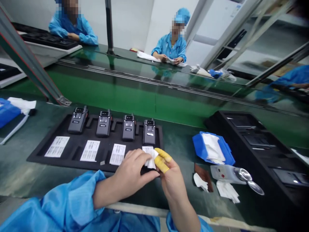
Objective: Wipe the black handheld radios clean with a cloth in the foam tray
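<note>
Over the front right of a black foam tray, both hands meet at a crumpled white tissue. My right hand, with yellow finger cots on some fingers, pinches the tissue from the right. My left hand has its bent fingers on the tissue's left side, thumb apart and lower. Behind them a black handheld radio lies in the tray, with more radios to its left. White label sheets lie in front of the radios; the rightmost sheet is partly hidden by the hands and tissue.
To the right stand a blue box of white tissues, a clear bottle lying down, tissue scraps and a large black foam tray holding dark devices. A metal post rises at left. Two people in blue sit beyond the green divider.
</note>
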`<state>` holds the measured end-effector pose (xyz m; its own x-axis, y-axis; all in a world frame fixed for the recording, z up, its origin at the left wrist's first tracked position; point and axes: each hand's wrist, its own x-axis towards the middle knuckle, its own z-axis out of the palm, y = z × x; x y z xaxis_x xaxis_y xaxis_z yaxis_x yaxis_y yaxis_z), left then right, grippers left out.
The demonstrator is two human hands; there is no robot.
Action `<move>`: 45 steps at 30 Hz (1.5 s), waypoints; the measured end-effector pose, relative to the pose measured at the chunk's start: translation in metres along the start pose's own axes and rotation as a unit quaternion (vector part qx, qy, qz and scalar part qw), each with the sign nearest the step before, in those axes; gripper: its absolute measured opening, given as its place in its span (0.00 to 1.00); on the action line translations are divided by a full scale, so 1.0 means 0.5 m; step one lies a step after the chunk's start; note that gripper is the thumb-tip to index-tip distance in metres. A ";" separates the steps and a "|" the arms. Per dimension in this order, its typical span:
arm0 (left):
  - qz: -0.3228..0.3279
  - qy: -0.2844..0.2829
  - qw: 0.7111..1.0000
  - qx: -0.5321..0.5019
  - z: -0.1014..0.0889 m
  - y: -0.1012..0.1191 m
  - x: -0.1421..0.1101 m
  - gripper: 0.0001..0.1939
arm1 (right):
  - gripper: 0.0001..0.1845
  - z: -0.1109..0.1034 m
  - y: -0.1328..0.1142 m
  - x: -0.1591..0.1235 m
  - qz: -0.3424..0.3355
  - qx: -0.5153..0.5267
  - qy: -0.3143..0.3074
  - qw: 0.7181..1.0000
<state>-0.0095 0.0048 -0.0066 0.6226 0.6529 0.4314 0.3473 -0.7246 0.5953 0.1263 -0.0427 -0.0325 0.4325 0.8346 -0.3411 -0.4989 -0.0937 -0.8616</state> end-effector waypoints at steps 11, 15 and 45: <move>-0.164 -0.072 0.969 -0.170 -0.033 -0.024 -0.007 0.02 | 0.28 0.015 0.002 -0.019 0.004 -0.048 -0.011 0.999; -0.208 -0.084 0.947 -0.232 -0.030 -0.028 -0.009 0.03 | 0.29 0.015 0.004 -0.025 0.019 -0.076 -0.048 0.996; -0.357 -0.090 0.796 -0.481 0.003 0.010 -0.028 0.23 | 0.14 -0.032 0.000 -0.051 -0.095 -0.181 -0.051 0.978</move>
<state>-0.0152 -0.0084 -0.0107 0.6283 0.7173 -0.3012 0.0141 0.3766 0.9263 0.1273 -0.0728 -0.0299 0.4051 0.9036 -0.1392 -0.1113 -0.1023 -0.9885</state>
